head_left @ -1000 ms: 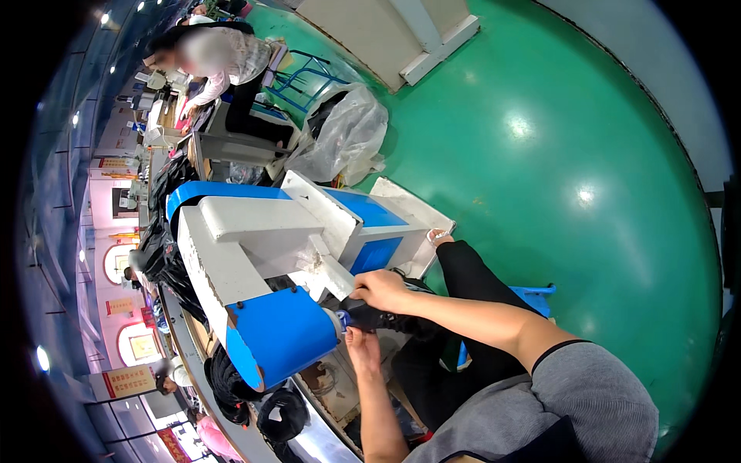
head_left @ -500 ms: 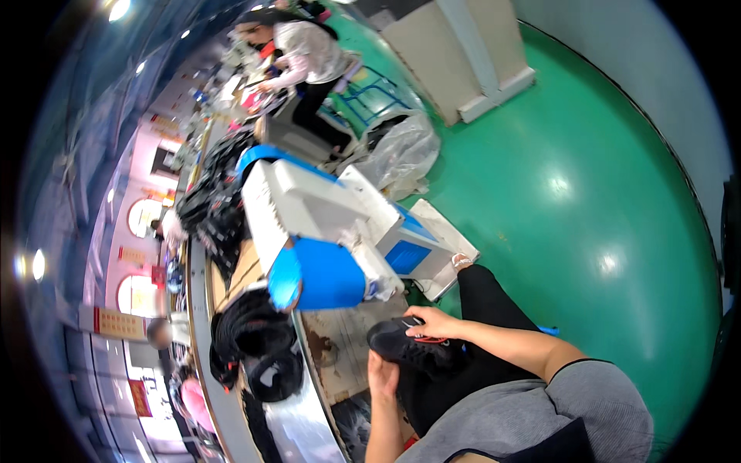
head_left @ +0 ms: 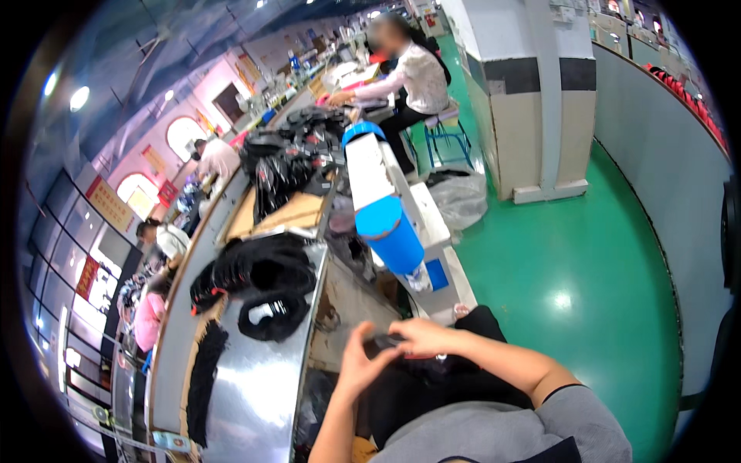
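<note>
While right hand (head_left: 426, 338) holds dark shoe (head_left: 380, 342), left hand (head_left: 356, 366) curves beside it, fingers wide, contact unclear.
Shoe, mostly hand-covered, sits this side of blue-and-white machine (head_left: 392, 235).

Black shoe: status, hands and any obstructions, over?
Right hand grips black shoe. Left hand curved beside it, contact unclear. Hands hide most. Blue-and-white machine beyond, touching neither hand.
</note>
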`<action>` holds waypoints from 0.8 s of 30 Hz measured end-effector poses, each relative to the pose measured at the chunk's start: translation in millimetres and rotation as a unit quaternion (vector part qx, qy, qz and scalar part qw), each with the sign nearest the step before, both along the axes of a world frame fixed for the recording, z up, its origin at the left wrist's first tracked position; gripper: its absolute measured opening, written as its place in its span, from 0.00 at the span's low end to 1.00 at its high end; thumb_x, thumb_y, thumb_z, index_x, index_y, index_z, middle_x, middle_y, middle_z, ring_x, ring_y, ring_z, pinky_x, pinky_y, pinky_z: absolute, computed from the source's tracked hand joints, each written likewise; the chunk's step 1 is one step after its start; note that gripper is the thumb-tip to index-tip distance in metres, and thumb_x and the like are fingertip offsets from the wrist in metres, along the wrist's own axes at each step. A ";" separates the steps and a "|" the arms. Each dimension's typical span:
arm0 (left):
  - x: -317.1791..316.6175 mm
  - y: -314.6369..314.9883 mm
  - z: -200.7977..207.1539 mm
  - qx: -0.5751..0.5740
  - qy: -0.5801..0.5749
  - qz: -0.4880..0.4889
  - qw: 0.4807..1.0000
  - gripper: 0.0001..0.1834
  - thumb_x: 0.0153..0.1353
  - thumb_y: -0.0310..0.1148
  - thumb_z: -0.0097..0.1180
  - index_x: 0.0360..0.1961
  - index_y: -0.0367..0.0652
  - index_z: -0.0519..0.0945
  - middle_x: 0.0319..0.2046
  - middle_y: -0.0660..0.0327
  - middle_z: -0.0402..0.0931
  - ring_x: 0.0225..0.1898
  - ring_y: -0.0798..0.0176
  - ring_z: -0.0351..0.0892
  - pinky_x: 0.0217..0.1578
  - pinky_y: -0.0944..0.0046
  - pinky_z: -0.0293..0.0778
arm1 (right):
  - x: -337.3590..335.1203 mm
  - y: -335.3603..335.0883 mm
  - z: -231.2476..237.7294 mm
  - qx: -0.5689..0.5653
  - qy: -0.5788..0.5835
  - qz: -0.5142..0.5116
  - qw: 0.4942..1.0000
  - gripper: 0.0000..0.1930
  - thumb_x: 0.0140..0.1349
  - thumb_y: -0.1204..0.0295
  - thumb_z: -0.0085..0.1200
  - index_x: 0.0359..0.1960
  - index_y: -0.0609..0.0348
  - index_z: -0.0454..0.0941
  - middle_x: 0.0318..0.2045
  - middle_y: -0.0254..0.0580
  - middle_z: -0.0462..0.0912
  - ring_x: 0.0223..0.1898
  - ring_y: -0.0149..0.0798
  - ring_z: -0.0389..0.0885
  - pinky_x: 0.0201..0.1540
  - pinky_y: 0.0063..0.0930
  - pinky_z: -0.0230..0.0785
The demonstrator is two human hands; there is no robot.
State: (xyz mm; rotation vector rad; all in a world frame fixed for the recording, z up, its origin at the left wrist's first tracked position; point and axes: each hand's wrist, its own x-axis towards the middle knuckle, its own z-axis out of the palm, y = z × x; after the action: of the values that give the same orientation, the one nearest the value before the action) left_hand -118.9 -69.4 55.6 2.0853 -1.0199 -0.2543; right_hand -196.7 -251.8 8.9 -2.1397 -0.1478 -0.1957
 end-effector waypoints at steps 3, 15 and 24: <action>-6.9 5.8 -4.9 -0.189 0.019 0.071 0.979 0.29 0.52 0.29 0.63 0.55 0.36 0.67 0.54 0.51 0.67 0.57 0.57 0.66 0.60 0.60 0.59 | -18.4 -19.6 -6.4 0.085 -0.020 -0.153 0.984 0.21 0.50 0.64 0.62 0.41 0.65 0.74 0.37 0.54 0.78 0.41 0.49 0.79 0.43 0.36 0.70; -74.1 -4.9 -61.5 0.058 -0.148 -0.039 0.986 0.37 0.44 0.44 0.70 0.52 0.33 0.71 0.50 0.48 0.71 0.56 0.48 0.65 0.56 0.54 0.58 | -60.3 -24.1 -81.9 0.748 0.003 -0.290 0.597 0.15 0.67 0.70 0.49 0.51 0.66 0.68 0.47 0.47 0.77 0.48 0.44 0.77 0.55 0.46 0.69; -0.5 -8.1 -98.9 0.083 0.028 -0.115 0.990 0.25 0.39 0.36 0.73 0.35 0.34 0.77 0.41 0.55 0.73 0.49 0.51 0.67 0.49 0.57 0.66 | -62.4 -72.8 -49.0 0.093 -0.064 -0.330 0.937 0.25 0.57 0.71 0.57 0.57 0.60 0.66 0.55 0.47 0.70 0.57 0.43 0.67 0.60 0.37 0.59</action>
State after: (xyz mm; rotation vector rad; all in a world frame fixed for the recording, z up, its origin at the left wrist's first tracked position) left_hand -119.5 -77.5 -43.3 2.0935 -1.2417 -0.5273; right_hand -259.1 -324.6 -40.2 -1.9169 0.5067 -0.7090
